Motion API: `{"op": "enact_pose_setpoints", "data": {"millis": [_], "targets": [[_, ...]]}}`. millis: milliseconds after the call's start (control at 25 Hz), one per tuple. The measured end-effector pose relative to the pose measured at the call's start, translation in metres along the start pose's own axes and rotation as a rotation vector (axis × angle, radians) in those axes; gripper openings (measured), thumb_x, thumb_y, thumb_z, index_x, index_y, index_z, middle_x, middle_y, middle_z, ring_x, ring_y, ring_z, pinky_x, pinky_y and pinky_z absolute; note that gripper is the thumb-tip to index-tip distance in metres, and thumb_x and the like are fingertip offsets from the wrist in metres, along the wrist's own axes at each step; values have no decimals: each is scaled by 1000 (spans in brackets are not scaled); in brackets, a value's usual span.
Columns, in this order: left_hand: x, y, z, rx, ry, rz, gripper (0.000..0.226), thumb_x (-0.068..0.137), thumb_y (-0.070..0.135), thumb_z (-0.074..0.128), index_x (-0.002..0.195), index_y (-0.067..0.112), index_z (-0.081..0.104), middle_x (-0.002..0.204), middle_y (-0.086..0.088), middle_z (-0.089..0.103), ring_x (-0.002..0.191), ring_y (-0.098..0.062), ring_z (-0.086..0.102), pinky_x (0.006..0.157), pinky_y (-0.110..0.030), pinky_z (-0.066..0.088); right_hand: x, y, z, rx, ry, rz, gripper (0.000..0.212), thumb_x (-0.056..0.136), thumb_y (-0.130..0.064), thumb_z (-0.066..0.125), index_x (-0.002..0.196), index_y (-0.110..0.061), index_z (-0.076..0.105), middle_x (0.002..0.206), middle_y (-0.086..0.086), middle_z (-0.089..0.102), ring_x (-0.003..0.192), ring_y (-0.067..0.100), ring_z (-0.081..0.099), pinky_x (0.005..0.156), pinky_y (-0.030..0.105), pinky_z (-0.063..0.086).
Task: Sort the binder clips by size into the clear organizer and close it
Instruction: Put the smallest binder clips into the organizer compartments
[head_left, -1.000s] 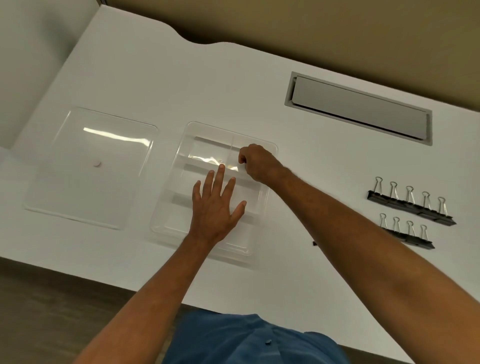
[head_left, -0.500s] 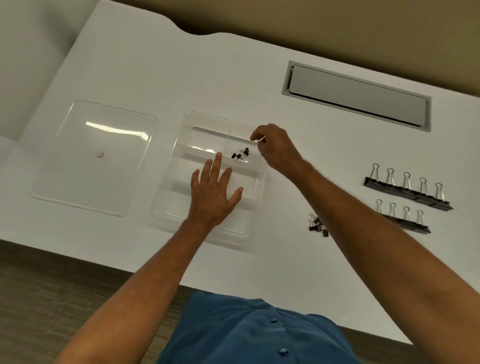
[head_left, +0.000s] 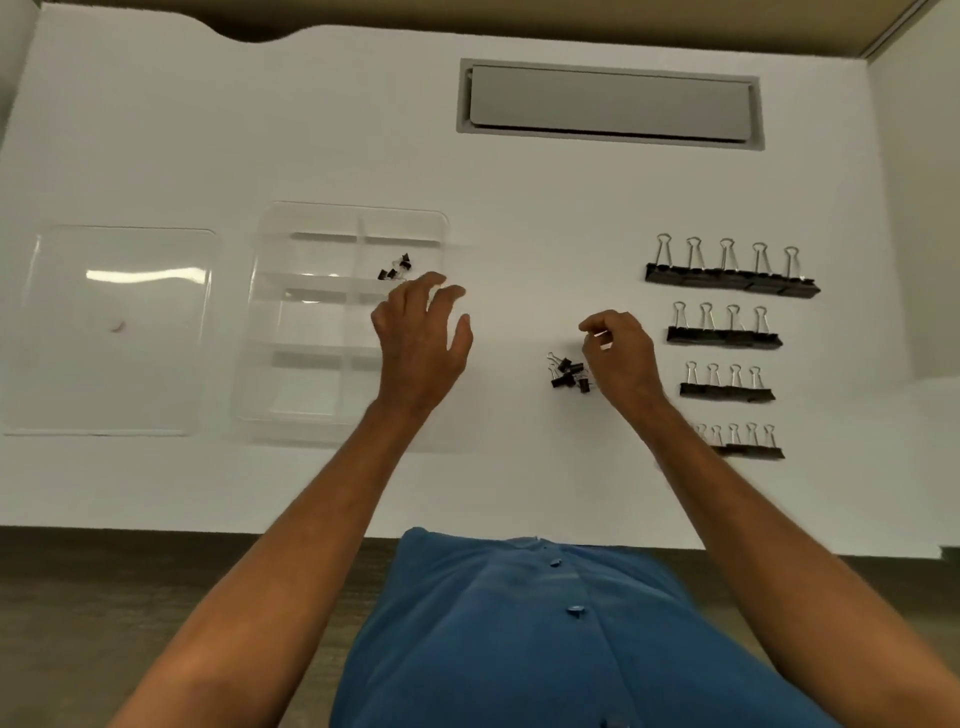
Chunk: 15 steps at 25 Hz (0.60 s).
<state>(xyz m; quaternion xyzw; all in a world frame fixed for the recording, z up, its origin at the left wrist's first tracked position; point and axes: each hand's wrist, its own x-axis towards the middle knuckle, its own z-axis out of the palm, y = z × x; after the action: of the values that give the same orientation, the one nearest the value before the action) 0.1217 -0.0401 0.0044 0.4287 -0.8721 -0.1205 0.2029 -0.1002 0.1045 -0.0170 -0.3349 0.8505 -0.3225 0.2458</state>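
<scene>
On a white tabletop (head_left: 519, 208), a clear plastic organizer (head_left: 270, 312) with divided compartments sits left of centre, its clear flat lid (head_left: 114, 364) lying separately just to its left. A few tiny black binder clips (head_left: 395, 267) lie in the organizer's far right compartment; they overlap, so an exact count is unclear, about three. The person's left hand (head_left: 421, 338) hovers over the organizer's right edge, fingers spread and relaxed, grasping nothing. The right hand (head_left: 621, 358) hangs right of centre with fingers curled, thumb and forefinger pinched together; whether a clip is between them cannot be told. Just left of that hand lies a small loose pile of tiny black binder clips (head_left: 567, 373), roughly five. Further right, four tidy rows of black binder clips with silver wire handles stand side by side: the farthest row (head_left: 730, 275) has five, the second row (head_left: 722, 335) four, the third row (head_left: 727, 389) four, and the nearest row (head_left: 743, 447), partly hidden by the right forearm, shows about five. A grey rectangular hatch (head_left: 610, 104) is set into the table's far side.
</scene>
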Motion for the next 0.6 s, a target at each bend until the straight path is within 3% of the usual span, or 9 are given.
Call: {"op": "enact_pose_setpoints", "data": {"millis": [120,240,360,440,600], "targets": [[-13,55,24,-184,-203,168,21,93,28,57,112,25,66,111,6,62,101,-19,58,83,-36,40,-19,38,0,-83,-140,31,45,87,-16,68,131,-22,57,127,0,52,113,19,54,100,31,45],[-18,72,48,-221,-460,117,39,91,29,64,129,19,59,124,-3,55,106,-25,59,86,-39,49,-23,43,7,-206,-251,-113,67,84,-27,69,146,-22,46,138,2,47,128,25,43,101,19,24],[-31,62,54,-224,-599,15,57,89,25,70,141,16,47,134,-9,45,114,-27,54,91,-40,52,-35,25,18,-209,-303,-176,70,86,-23,73,149,-21,43,140,4,41,124,22,36,97,25,31],[-42,105,80,-182,-699,35,56,89,21,71,140,15,47,134,-9,42,114,-26,52,93,-38,52,-40,64,-8,-161,-289,-123,67,86,-19,75,147,-18,46,139,6,41,122,24,38,96,29,40],[-38,99,82,-210,-591,-28,41,90,13,70,128,10,57,124,-11,48,104,-26,56,88,-35,52,-31,49,1,-116,-274,-118,58,86,-17,77,140,-14,54,132,11,45,119,27,45,100,35,45]]}}
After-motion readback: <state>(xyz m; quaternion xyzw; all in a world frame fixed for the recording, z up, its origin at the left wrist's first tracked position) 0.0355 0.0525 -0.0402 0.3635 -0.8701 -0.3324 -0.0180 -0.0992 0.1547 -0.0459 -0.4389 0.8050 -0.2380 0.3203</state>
